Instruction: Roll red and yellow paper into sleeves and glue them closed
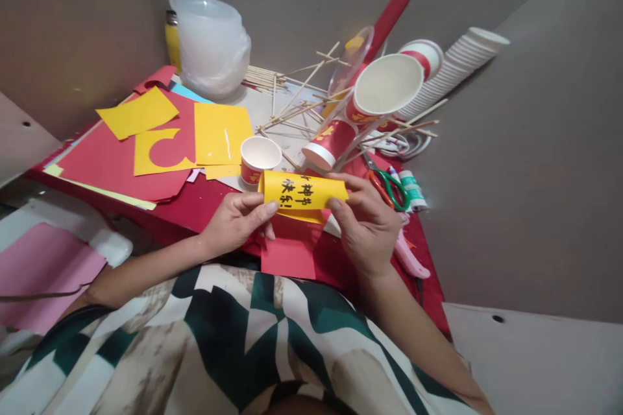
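Observation:
Between my two hands is a piece of yellow paper (306, 193) with black handwritten characters, bent over into a loose roll. My left hand (238, 220) pinches its left end between thumb and fingers. At the right end my right hand (366, 220) grips it, thumb on the front and fingers behind. Just behind the roll stands a small red and white paper cup (260, 159). Red paper (288, 259) lies below the roll at the table's front edge.
Red and yellow sheets (117, 162) spread over the left. A white plastic tub (209, 45) stands behind them. Wooden sticks joined into a frame (302, 110), red cups (389, 87) and a leaning cup stack (452, 68) fill the right. Scissors (389, 187) and a pink tool (409, 256) lie at right.

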The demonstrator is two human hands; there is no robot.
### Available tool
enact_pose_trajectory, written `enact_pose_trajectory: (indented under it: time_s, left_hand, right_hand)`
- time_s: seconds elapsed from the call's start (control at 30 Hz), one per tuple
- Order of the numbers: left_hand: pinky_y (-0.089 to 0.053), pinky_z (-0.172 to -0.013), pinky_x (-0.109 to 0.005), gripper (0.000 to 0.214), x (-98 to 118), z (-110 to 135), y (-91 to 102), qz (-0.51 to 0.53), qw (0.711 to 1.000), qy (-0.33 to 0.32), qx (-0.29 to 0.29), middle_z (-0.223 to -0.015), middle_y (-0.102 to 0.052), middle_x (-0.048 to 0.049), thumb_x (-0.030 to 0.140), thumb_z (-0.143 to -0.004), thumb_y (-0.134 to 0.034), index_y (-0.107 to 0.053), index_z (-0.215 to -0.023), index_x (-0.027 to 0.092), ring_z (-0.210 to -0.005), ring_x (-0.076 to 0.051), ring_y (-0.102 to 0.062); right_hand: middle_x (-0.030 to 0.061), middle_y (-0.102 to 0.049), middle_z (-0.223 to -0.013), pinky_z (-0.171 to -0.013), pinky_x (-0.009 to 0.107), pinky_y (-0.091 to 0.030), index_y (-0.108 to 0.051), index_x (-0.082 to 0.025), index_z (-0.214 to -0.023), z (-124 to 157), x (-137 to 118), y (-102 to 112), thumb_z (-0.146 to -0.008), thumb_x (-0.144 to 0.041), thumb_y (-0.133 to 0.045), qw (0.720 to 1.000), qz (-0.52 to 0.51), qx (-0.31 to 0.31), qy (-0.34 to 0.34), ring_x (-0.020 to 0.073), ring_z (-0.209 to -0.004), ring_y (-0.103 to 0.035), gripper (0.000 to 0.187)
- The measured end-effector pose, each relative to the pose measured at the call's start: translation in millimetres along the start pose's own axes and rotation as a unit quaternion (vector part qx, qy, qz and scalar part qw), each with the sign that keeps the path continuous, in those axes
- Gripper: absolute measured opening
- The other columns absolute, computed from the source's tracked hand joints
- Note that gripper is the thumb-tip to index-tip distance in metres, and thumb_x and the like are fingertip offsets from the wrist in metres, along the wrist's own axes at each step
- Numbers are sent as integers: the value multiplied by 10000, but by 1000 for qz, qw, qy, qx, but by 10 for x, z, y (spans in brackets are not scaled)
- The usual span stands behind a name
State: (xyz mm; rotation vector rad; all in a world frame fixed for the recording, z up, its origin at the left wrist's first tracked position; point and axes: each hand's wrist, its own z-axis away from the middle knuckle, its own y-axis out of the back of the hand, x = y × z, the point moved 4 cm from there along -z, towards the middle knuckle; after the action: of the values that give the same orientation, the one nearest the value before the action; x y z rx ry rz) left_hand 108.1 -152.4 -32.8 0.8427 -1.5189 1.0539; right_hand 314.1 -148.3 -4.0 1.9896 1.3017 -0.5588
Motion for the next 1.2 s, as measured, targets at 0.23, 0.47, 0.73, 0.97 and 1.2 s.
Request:
enact_pose_trajectory:
  time_s: [0.23,0.47,0.73,0.97,1.2]
  left_hand:
    - [-526,-589,-235,386,167,89,146,-54,998,-26,32,-602,-714,-55,444,-889,-641,-707,-653,146,-542,-139,-661]
    - [-559,-547,-292,281,721,134,745,-79,956,-162,233,-705,-746,-27,457,-825,-692,-750,-802,183,-530,-165,-670]
    - [-486,-522,-254,740,1142,-284,1984,-221,890,-65,393,-809,-758,-120,779,-851,-374,-696,-785,116,-536,-127,-647]
    - [-510,-633,-394,495,1075,-310,2599,-373,819,78,429,-649,-695,-166,614,-783,-601,-701,-818,130,-683,-294,-692]
    - [-409,-928,-584,718,1294,-278,2282,-673,597,103,423,-1117,-682,-267,615,-839,-542,-587,-1326,89,-1160,-505,-571]
  right_hand:
    - [74,-730,-1167,-905,437,-565,-739,-265,-950,52,-59,-7,-845,-194,-702,998,-26,-46,25,254,-1073,-694,132]
    - [78,-720,-1160,-906,429,-565,-743,-266,-985,43,-111,-2,-851,-153,-687,998,2,-55,18,249,-1065,-689,183]
    - [94,-723,-1150,-792,333,-612,-725,-245,-989,41,-52,-67,-856,-143,-684,993,27,-108,29,218,-1028,-709,172]
    - [100,-754,-1068,-788,335,-632,-728,-228,-947,-31,-81,-83,-863,-170,-670,990,53,-124,40,232,-964,-742,117]
    - [102,-756,-1043,-804,322,-629,-716,-223,-963,-26,-69,-88,-876,-167,-657,984,57,-161,49,214,-928,-748,119]
